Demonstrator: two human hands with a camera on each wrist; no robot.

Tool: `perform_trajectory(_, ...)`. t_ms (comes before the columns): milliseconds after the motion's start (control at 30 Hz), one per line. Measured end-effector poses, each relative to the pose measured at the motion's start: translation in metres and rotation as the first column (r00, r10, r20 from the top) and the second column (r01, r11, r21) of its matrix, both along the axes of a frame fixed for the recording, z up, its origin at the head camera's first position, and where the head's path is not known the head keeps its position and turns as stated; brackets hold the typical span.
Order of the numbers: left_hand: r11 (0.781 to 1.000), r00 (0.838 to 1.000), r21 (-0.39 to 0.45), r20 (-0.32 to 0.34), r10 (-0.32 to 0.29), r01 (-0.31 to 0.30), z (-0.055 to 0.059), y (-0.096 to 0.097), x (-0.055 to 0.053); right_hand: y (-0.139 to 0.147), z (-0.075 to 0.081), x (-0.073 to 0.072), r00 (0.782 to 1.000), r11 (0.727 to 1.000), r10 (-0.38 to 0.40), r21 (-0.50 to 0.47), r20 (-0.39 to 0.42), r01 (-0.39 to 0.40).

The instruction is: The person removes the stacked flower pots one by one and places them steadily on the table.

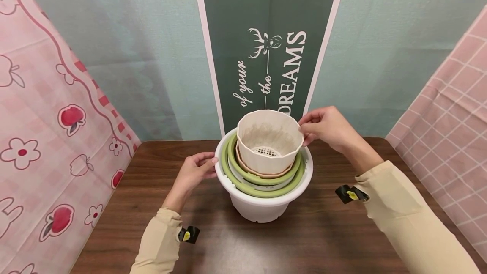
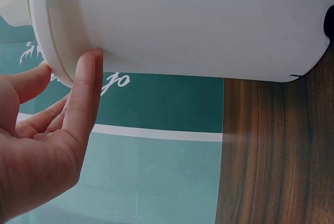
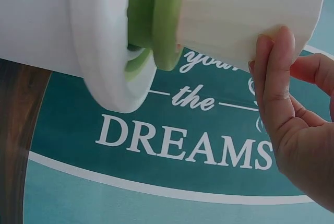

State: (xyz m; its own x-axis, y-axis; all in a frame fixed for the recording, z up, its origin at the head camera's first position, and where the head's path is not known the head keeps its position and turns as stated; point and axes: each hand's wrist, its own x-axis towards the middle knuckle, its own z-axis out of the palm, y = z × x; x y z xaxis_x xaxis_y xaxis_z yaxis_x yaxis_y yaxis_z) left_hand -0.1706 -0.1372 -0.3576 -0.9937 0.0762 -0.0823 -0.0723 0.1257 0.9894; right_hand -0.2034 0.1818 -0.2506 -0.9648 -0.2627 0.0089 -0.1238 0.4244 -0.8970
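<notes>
A stack of nested flower pots stands on the table, the big white pot (image 1: 258,208) outermost. Inside it sit green-rimmed pots (image 1: 266,192), then a thin brown-rimmed pot (image 1: 243,165). Topmost is a cream faceted pot (image 1: 266,162) with a grid of drain holes and brownish smudges inside. My right hand (image 1: 329,129) pinches the cream pot's right rim, thumb on one side and fingers along the outer wall in the right wrist view. At the left, my left hand (image 1: 193,173) grips the white pot's rim, thumb at the edge and fingers beneath it.
The brown wooden table (image 1: 144,206) spreads around the stack. Behind it hangs a green cloth (image 1: 266,3) with white lettering and a deer head. Pink patterned cloth (image 1: 45,138) borders the left side, and pink checked cloth (image 1: 452,130) the right.
</notes>
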Motion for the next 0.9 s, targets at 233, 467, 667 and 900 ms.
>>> perform_trajectory(233, 1.000, 1.000, 0.013, 0.010, 0.000, 0.000, -0.001, -0.001, 0.000, 0.000, 0.011, 0.003, 1.000, 1.000, -0.007, -0.004, -0.011, 0.007)
perform_trajectory(467, 1.000, 1.000, 0.007, 0.025, 0.013, -0.014, -0.002, -0.001, -0.001, 0.002, 0.022, 0.005, 1.000, 1.000, -0.012, 0.021, -0.028, 0.013)
perform_trajectory(667, 1.000, 0.999, 0.010, 0.036, 0.013, -0.014, 0.000, -0.001, -0.001, 0.005, 0.031, 0.007, 0.999, 1.000, -0.020, 0.023, -0.042, 0.021)
perform_trajectory(900, 1.000, 0.999, 0.016, 0.046, 0.017, -0.018, 0.001, -0.001, -0.001, 0.008, 0.040, 0.007, 0.997, 1.000, -0.021, 0.017, -0.073, 0.022)
